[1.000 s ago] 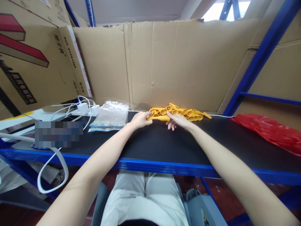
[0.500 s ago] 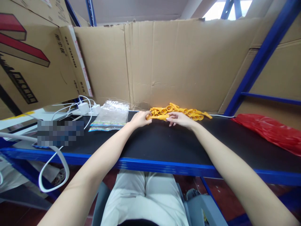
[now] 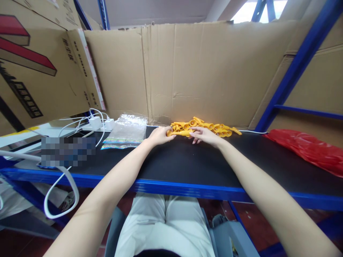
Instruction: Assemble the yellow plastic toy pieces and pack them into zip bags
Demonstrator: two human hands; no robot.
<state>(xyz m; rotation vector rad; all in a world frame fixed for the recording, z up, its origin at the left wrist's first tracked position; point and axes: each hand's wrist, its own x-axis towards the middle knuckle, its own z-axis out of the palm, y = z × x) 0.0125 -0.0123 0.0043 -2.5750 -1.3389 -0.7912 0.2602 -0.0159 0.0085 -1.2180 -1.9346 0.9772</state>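
Note:
A yellow horn-shaped plastic piece (image 3: 183,133) lies level between my two hands, just in front of a heap of similar pieces. My left hand (image 3: 160,135) is closed on its rounded left end, thumb and fingers around it. At the other end, my right hand (image 3: 204,136) pinches the piece between thumb and fingertips, the lower fingers curled. The heap of yellow plastic pieces (image 3: 220,129), several with open cup-like ends, rests against the back board, partly hidden behind my right hand.
Clear zip bags (image 3: 127,130) lie left of my left hand. White chargers (image 3: 95,123) and cables are further left, beside a blurred-out device (image 3: 68,151). A red plastic bag (image 3: 302,148) sits at the right. Cardboard (image 3: 214,71) walls the back; the black tabletop (image 3: 187,164) has a blue metal edge.
My right hand has shifted very slightly left along the yellow piece. My left hand and everything else look the same.

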